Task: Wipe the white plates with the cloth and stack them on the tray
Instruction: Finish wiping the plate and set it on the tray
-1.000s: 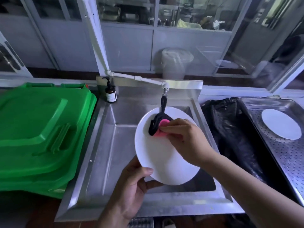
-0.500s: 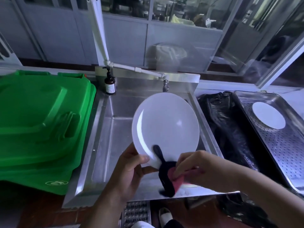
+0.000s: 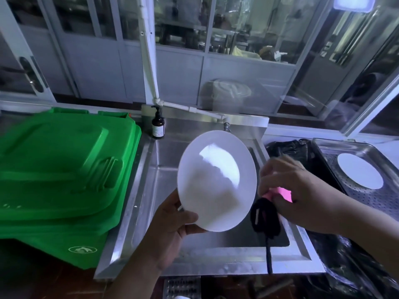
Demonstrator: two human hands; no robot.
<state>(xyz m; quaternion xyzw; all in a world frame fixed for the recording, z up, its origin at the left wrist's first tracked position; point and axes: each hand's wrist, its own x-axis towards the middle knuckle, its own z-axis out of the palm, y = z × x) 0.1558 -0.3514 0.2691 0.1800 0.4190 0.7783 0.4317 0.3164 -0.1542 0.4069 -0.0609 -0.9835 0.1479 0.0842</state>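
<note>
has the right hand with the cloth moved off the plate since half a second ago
Yes. The right hand with the cloth went from the plate's lower edge to its right side, toward the sink's right rim.

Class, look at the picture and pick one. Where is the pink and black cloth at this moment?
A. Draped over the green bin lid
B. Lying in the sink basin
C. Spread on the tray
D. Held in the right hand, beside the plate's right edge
D: the right hand grips the cloth beside the right edge of the white plate, which the left hand holds up over the sink.
</note>
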